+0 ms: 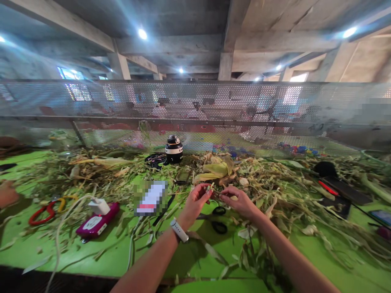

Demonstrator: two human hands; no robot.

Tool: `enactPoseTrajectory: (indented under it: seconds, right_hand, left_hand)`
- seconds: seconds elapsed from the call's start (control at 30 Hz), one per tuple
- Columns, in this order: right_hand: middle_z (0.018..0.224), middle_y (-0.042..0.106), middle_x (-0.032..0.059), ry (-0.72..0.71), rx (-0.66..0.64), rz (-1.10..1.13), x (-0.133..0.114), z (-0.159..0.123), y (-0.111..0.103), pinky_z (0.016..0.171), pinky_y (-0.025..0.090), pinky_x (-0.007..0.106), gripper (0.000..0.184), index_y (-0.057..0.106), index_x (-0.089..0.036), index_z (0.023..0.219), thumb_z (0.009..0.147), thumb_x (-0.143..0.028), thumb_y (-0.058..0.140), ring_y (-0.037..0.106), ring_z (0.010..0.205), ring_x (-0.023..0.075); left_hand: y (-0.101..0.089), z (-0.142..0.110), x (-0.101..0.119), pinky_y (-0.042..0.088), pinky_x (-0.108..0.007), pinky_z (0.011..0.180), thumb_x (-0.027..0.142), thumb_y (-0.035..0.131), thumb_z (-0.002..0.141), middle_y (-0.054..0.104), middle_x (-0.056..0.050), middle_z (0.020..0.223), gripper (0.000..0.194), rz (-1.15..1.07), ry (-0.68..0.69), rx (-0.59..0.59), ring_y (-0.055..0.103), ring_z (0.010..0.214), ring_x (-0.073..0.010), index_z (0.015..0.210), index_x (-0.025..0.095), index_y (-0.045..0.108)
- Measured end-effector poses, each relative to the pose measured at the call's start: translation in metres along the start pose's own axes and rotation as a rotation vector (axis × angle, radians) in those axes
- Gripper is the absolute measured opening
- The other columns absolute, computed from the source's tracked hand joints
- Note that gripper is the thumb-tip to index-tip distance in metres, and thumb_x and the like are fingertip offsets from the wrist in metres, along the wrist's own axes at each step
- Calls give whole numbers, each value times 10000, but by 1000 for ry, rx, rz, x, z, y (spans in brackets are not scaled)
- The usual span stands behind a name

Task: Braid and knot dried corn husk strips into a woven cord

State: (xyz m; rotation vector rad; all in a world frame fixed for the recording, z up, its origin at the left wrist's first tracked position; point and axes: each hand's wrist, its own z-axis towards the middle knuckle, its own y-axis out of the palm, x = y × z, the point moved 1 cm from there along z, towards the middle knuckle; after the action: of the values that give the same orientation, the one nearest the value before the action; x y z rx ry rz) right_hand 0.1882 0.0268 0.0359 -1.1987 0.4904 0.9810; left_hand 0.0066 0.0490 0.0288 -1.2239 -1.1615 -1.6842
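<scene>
My left hand (pixel 195 201) is raised over the green table (pixel 45 248), its fingers pinched on a small piece of dried plant stem (pixel 210 188). My right hand (pixel 240 201) is close beside it, fingers pinched together on the same thin plant material. A white band sits on my left wrist. Black-handled scissors (pixel 218 219) lie on the table just below both hands. Dried leaves and stalks (pixel 220 169) are heaped behind the hands.
A magenta power bank with white charger (pixel 97 217) and red and yellow scissors (pixel 45 209) lie at left. A black and white container (pixel 174 149) stands at the back. A perforated metal screen (pixel 195 114) borders the table. Another person's hand (pixel 7 193) shows at far left.
</scene>
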Motion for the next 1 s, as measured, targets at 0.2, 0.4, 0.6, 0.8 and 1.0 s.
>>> enactPoseTrajectory:
  seconds: [0.2, 0.4, 0.6, 0.8, 1.0]
  right_hand:
    - [694, 590, 42, 27, 42, -20, 3, 1, -3, 679, 422, 294, 386, 611, -173, 658, 804, -518, 519, 538, 693, 173]
    - [748, 642, 49, -49, 8, -82, 0, -1, 2, 748, 423, 299, 389, 635, -177, 698, 821, -526, 514, 574, 750, 181]
    - [700, 629, 27, -46, -35, -107, -3, -2, 12, 648, 425, 255, 355, 610, -167, 710, 834, -487, 518, 561, 678, 154]
    - [653, 607, 6, -92, -13, -114, -6, -3, 14, 614, 411, 238, 318, 601, -174, 684, 854, -429, 522, 539, 635, 135]
    - [655, 613, 34, -277, 12, -269, -5, -4, 17, 661, 393, 268, 294, 642, -174, 689, 869, -386, 545, 540, 671, 153]
  left_hand:
    - [-4, 1, -3, 455, -248, 633, 467, 682, 693, 671, -45, 809, 394, -88, -76, -24, 598, 729, -159, 956, 175, 690]
    - [-4, 3, -4, 459, -258, 627, 492, 641, 712, 680, -53, 807, 392, 91, 8, -57, 575, 722, -165, 909, 162, 718]
    - [-1, 4, -7, 452, -269, 685, 469, 643, 700, 677, -57, 785, 345, 263, 120, -85, 564, 729, -167, 807, 150, 719]
    - [-1, 0, -4, 413, -248, 599, 464, 596, 734, 605, -22, 641, 306, 375, 111, -61, 514, 618, -138, 678, 167, 643]
    - [-4, 5, -8, 382, -242, 574, 413, 590, 704, 527, 11, 555, 287, 307, 16, -122, 463, 562, -117, 555, 175, 533]
